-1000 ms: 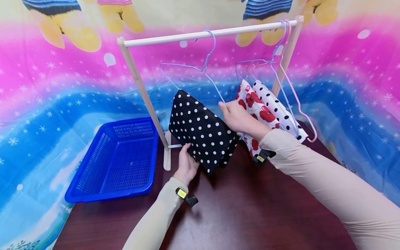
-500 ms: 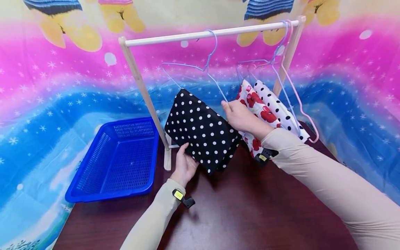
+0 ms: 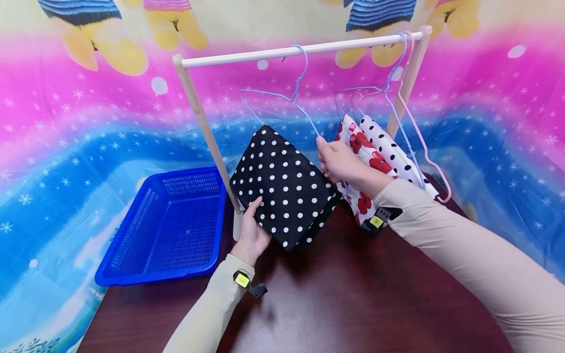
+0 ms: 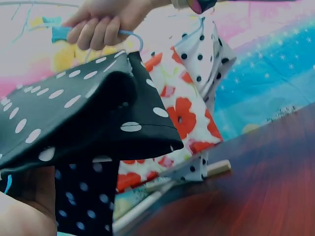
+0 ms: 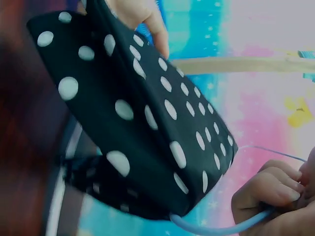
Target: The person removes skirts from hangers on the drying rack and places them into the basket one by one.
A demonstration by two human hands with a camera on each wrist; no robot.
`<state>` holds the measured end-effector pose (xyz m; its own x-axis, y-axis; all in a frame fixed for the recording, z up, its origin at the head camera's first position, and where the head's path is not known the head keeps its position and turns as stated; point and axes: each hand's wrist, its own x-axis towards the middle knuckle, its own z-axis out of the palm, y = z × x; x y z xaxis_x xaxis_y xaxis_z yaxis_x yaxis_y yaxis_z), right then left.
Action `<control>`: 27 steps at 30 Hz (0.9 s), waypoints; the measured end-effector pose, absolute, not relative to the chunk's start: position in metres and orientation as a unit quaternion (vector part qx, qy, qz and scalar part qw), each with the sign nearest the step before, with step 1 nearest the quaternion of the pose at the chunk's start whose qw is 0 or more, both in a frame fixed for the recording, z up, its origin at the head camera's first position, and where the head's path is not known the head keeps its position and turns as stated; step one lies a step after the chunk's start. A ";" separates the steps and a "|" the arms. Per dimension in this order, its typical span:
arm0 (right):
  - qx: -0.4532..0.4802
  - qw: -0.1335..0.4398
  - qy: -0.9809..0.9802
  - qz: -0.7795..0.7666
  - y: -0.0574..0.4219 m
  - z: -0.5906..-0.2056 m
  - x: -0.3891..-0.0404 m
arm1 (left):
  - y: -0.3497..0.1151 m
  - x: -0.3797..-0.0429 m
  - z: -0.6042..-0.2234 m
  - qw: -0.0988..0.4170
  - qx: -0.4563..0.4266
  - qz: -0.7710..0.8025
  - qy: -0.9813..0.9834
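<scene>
Three hangers hook over the crossbar of a pale wooden rack (image 3: 247, 56), and both hands are busy with the load of one of them. Near the middle of the rack's crossbar hangs a blue hanger (image 3: 296, 95), its wire running into the upper corners of a folded black cloth with white dots (image 3: 287, 186). That cloth lies within the rack's frame in the head view, tilted, its lowest corner pointing down; one corner meets the line of the rack's left post, though whether they touch I cannot tell. The left hand (image 3: 252, 236), near the foot of that post, holds the cloth's lower edge, thumb on the front face and fingers behind. The right hand (image 3: 342, 162), nearer the rack's right post, has its fingers curled round the sloping wire of the blue hanger. Close to the rack's right post hang a second blue hanger (image 3: 386, 88) and a pink hanger (image 3: 425, 151), beside each other; with them are a white cloth with red flowers (image 3: 361, 142) and, further back, a white cloth with black dots (image 3: 388, 147). Beside the rack's left post stands a blue plastic basket (image 3: 183, 235) with perforated walls. Both rack and basket stand on a dark reddish-brown surface (image 3: 353, 294); behind the rack hangs a pink and blue backdrop (image 3: 110, 113) printed with snowflakes.
</scene>
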<state>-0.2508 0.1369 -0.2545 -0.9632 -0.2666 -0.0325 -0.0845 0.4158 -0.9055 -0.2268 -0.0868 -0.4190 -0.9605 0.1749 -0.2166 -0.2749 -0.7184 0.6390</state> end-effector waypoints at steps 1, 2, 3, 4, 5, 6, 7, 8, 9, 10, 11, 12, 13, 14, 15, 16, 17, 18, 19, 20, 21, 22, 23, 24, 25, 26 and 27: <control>-0.101 0.099 0.820 -0.554 0.137 -0.254 -0.251 | -0.087 -0.225 -0.416 0.120 -0.062 0.924 0.357; -0.099 0.110 0.806 -0.573 0.137 -0.253 -0.250 | -0.088 -0.224 -0.413 0.120 -0.057 0.924 0.358; -0.096 0.117 0.795 -0.587 0.137 -0.252 -0.250 | -0.088 -0.222 -0.410 0.120 -0.053 0.924 0.358; -0.094 0.119 0.789 -0.596 0.137 -0.251 -0.250 | -0.089 -0.220 -0.407 0.120 -0.049 0.924 0.360; -0.093 0.121 0.784 -0.602 0.137 -0.250 -0.250 | -0.089 -0.219 -0.405 0.119 -0.046 0.924 0.361; -0.092 0.122 0.780 -0.607 0.137 -0.250 -0.250 | -0.090 -0.217 -0.402 0.118 -0.044 0.923 0.363; -0.091 0.123 0.776 -0.611 0.138 -0.249 -0.250 | -0.090 -0.216 -0.400 0.117 -0.044 0.922 0.366; -0.091 0.124 0.774 -0.614 0.138 -0.248 -0.250 | -0.091 -0.215 -0.398 0.115 -0.045 0.922 0.367; -0.090 0.125 0.773 -0.616 0.138 -0.248 -0.251 | -0.092 -0.214 -0.397 0.111 -0.045 0.922 0.369; -0.090 0.127 0.773 -0.615 0.138 -0.247 -0.251 | -0.092 -0.213 -0.396 0.107 -0.045 0.922 0.370; -0.090 0.130 0.774 -0.613 0.138 -0.247 -0.251 | -0.093 -0.212 -0.394 0.101 -0.046 0.922 0.372; -0.089 0.134 0.775 -0.611 0.138 -0.246 -0.251 | -0.093 -0.212 -0.393 0.094 -0.046 0.921 0.375; -0.088 0.138 0.778 -0.607 0.139 -0.246 -0.251 | -0.093 -0.212 -0.392 0.088 -0.045 0.920 0.379; -0.086 0.142 0.780 -0.603 0.139 -0.246 -0.252 | -0.094 -0.211 -0.392 0.081 -0.044 0.919 0.385; -0.084 0.145 0.782 -0.600 0.140 -0.245 -0.252 | -0.094 -0.211 -0.391 0.075 -0.043 0.917 0.390; -0.083 0.148 0.786 -0.595 0.140 -0.244 -0.252 | -0.095 -0.210 -0.391 0.070 -0.041 0.913 0.399; -0.081 0.151 0.789 -0.590 0.140 -0.244 -0.252 | -0.096 -0.210 -0.390 0.066 -0.041 0.910 0.407; -0.080 0.152 0.793 -0.585 0.140 -0.243 -0.252 | -0.097 -0.209 -0.389 0.064 -0.040 0.906 0.416; -0.080 0.154 0.796 -0.580 0.141 -0.242 -0.252 | -0.098 -0.208 -0.388 0.064 -0.040 0.903 0.424; -0.080 0.155 0.798 -0.577 0.141 -0.242 -0.251 | -0.099 -0.207 -0.386 0.063 -0.039 0.900 0.430; -0.080 0.155 0.800 -0.574 0.141 -0.241 -0.252 | -0.099 -0.207 -0.385 0.063 -0.038 0.898 0.435; -0.080 0.154 0.802 -0.571 0.142 -0.241 -0.251 | -0.100 -0.206 -0.384 0.062 -0.036 0.896 0.438; -0.081 0.154 0.805 -0.567 0.142 -0.240 -0.251 | -0.101 -0.205 -0.382 0.061 -0.035 0.896 0.439; -0.082 0.152 0.808 -0.564 0.143 -0.240 -0.251 | -0.101 -0.204 -0.381 0.061 -0.033 0.895 0.441; -0.082 0.151 0.810 -0.560 0.143 -0.239 -0.251 | -0.102 -0.203 -0.381 0.061 -0.032 0.894 0.443; -0.082 0.150 0.813 -0.556 0.144 -0.239 -0.251 | -0.102 -0.203 -0.380 0.060 -0.031 0.892 0.446; -0.082 0.148 0.816 -0.553 0.145 -0.239 -0.251 | -0.103 -0.202 -0.380 0.061 -0.031 0.890 0.450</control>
